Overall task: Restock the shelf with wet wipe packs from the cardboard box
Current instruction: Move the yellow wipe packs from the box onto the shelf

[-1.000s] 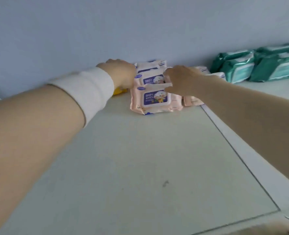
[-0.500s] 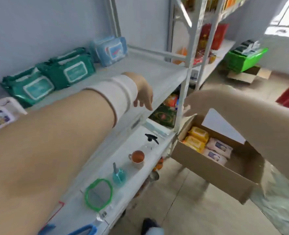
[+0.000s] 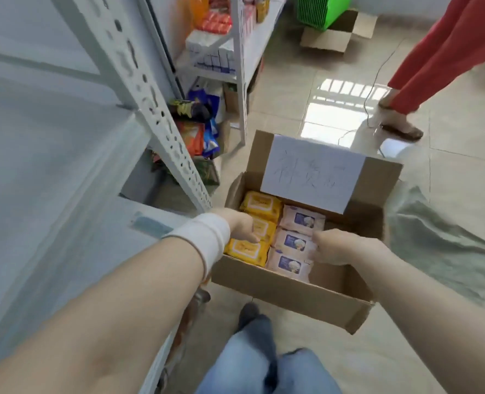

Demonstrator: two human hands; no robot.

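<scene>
Over the cardboard box (image 3: pixel 292 294), the left hand (image 3: pixel 242 226) is curled on the yellow packs (image 3: pixel 259 223), the right hand (image 3: pixel 341 248) pinches a pink pack (image 3: pixel 294 243), and each is best gripped across its width.

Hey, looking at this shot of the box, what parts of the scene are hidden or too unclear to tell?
All in the head view:
- Left hand: fingers curl down over the yellow wipe packs, so any grip is hidden.
- Right hand: fingers tuck behind the knuckles on the pink wipe packs; grip unclear.
- Paper sheet on the cardboard box flap: writing too faint to read.
- Lower pack layers: covered by the top packs.
</scene>
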